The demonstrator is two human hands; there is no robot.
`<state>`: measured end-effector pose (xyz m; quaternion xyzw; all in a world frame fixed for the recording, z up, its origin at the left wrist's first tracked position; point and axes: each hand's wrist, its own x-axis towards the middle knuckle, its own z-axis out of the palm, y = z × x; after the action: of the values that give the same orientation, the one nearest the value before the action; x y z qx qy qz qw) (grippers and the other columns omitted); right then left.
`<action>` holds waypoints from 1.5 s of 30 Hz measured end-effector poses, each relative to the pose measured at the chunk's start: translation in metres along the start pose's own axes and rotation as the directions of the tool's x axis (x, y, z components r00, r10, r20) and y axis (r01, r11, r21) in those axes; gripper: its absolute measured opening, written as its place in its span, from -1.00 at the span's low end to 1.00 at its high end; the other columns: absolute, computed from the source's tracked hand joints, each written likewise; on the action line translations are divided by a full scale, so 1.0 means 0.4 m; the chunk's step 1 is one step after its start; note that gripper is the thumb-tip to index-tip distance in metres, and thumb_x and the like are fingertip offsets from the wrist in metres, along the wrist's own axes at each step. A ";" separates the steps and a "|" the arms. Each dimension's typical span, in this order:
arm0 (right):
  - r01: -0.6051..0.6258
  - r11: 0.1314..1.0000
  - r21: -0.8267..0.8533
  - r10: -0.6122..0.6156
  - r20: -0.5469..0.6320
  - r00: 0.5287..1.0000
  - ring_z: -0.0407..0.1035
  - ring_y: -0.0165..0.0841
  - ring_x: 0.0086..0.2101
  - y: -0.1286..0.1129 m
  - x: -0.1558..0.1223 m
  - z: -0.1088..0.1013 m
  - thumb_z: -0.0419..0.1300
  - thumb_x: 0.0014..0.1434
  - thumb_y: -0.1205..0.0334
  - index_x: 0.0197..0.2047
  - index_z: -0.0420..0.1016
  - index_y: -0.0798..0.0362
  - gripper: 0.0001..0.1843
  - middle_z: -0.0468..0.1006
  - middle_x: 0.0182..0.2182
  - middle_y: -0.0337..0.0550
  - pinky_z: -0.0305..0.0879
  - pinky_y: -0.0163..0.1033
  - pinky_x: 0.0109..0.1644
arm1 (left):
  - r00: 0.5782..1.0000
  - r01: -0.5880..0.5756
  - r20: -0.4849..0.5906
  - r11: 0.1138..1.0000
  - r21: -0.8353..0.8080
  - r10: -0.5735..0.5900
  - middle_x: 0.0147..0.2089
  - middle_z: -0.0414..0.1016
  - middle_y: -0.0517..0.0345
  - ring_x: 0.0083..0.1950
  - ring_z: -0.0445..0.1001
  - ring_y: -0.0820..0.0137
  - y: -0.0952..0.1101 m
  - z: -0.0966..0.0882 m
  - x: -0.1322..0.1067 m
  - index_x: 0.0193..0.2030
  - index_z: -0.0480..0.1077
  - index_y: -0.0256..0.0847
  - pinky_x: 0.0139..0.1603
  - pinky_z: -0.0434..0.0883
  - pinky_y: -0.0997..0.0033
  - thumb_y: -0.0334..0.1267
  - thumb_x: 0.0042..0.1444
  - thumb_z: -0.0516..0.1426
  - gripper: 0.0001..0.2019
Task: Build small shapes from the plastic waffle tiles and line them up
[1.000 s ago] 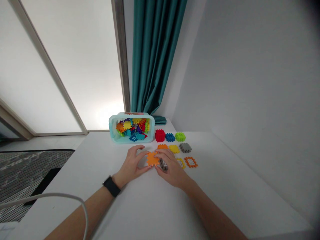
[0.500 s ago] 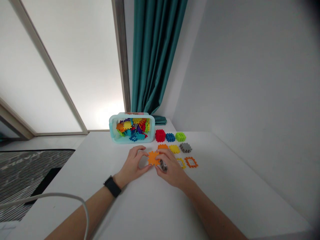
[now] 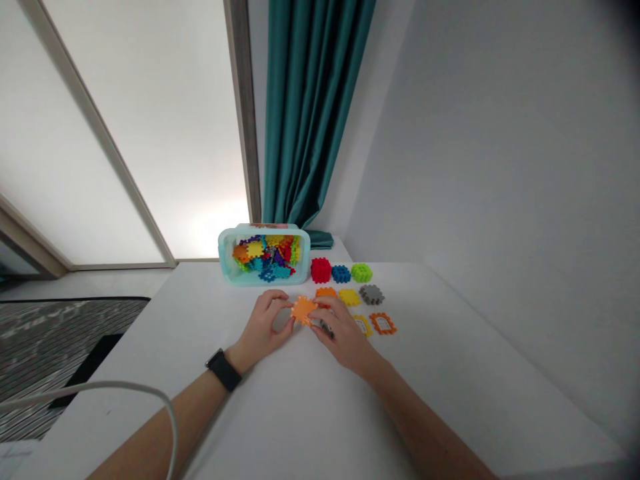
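Note:
An orange toothed building tile (image 3: pixel 303 310) is held between my two hands above the white table. My left hand (image 3: pixel 267 325) pinches its left edge with thumb and fingers. On the opposite edge, my right hand (image 3: pixel 343 333) grips the tile, its fingers covering part of it. A grey toothed piece (image 3: pixel 327 328) shows under the right palm, mostly hidden; I cannot tell whether it is held. Just beyond the right hand lie another orange piece (image 3: pixel 326 292), a yellow tile (image 3: pixel 349 297) and a grey piece (image 3: pixel 371 294).
A light-blue bin (image 3: pixel 225 270) full of mixed pieces stands at the back. Beside it are red (image 3: pixel 321 270), blue (image 3: pixel 341 274) and green (image 3: pixel 361 272) blocks. Yellow (image 3: pixel 363 325) and orange (image 3: pixel 383 324) frames lie to the right. A white cable (image 3: pixel 125 385) hangs at the lower left.
The orange tile has shifted slightly left and up and is tilted differently. Both hands still hold it; the left fingers have closed in a little.

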<state>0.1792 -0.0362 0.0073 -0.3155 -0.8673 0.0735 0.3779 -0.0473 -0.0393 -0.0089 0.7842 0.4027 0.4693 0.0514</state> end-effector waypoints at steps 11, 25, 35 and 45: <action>0.029 0.999 -0.031 -0.027 0.060 0.998 0.32 -0.15 0.19 0.014 -0.003 -0.011 0.10 0.31 0.41 0.04 0.43 -0.07 -0.71 0.42 0.20 0.01 0.31 0.16 0.27 | 0.997 -0.039 0.068 0.998 0.048 0.036 -0.01 0.43 -0.02 0.04 0.44 0.24 -0.019 -0.007 -0.001 0.07 0.47 -0.11 0.07 0.46 0.15 -0.30 0.32 0.11 -0.78; -0.005 0.999 -0.051 0.005 0.001 1.000 0.41 -0.15 0.06 0.010 0.001 -0.008 0.15 0.31 0.35 -0.06 0.45 -0.05 -0.83 0.50 0.02 0.01 0.39 0.08 0.14 | 0.999 0.022 0.039 0.998 0.055 -0.024 -0.05 0.48 0.01 0.00 0.47 0.23 -0.004 -0.013 0.004 0.01 0.47 -0.14 0.04 0.45 0.17 -0.28 0.27 0.15 -0.80; -0.036 0.998 -0.060 0.032 -0.064 0.997 0.41 -0.15 0.02 0.003 -0.005 0.014 0.16 0.28 0.35 -0.09 0.45 -0.05 -0.85 0.46 -0.01 0.00 0.40 0.05 0.10 | 0.993 0.073 0.096 0.993 -0.096 -0.063 0.03 0.46 -0.04 0.08 0.46 0.17 0.008 0.000 0.005 0.11 0.37 -0.13 0.12 0.45 0.08 -0.21 0.17 0.27 -0.62; -0.005 0.994 -0.113 0.005 -0.006 1.000 0.40 -0.16 -0.07 -0.007 0.003 0.022 0.12 0.30 0.41 -0.17 0.44 -0.01 -0.86 0.50 -0.11 -0.03 0.40 0.03 0.03 | 0.994 0.037 0.103 0.988 -0.151 -0.022 -0.04 0.50 0.01 0.03 0.48 0.24 0.024 0.004 0.007 -0.02 0.39 -0.14 0.04 0.48 0.17 -0.37 0.21 0.15 -0.79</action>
<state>0.1710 -0.0367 0.0031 -0.3388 -0.8682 0.0243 0.3616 -0.0397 -0.0434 -0.0036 0.7945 0.3742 0.4578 0.1383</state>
